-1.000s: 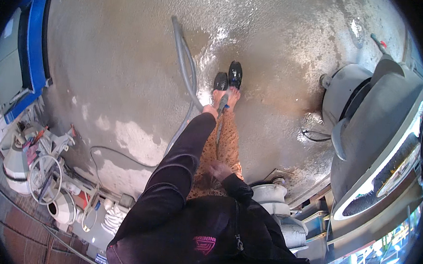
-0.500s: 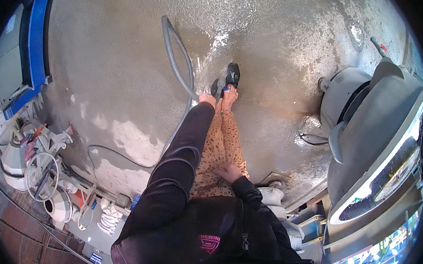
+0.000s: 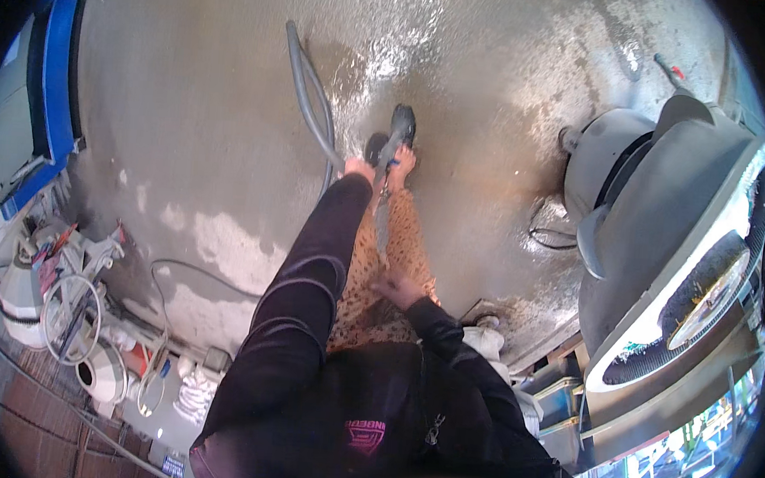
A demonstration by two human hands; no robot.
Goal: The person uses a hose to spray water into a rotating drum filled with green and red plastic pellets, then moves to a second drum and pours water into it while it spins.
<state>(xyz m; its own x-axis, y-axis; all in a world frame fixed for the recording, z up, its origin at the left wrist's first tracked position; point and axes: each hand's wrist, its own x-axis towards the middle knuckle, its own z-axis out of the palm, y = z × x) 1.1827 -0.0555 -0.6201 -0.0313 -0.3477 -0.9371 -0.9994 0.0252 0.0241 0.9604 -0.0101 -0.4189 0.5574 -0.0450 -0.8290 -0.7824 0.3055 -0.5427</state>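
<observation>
From where I stand, taking the legs as the middle of a clock with twelve straight ahead, the person's left hand (image 3: 360, 168) is wrapped around a grey hose (image 3: 304, 103) just before twelve. The hose bends out in a loop toward eleven and comes back under the dark sleeve (image 3: 306, 274); its blurred outlet end overlaps the black shoes (image 3: 404, 122) at twelve.

A second ago that fist was closer to the body and the outlet was down by the ankles; now both are farther out, the fist close beside the shoes. The right hand (image 3: 399, 290), toward six, is well apart from the left, over the spotted orange trousers (image 3: 413, 232), as it was before. I can't tell whether its fingers grip the cloth.

The wet floor (image 3: 495, 114) shines ahead. At three, the big grey drum (image 3: 655, 229) and the black cable loop (image 3: 553, 244) sit a little nearer the middle of the view than half a second ago. The blue frame (image 3: 57, 88) at ten has barely shifted.
</observation>
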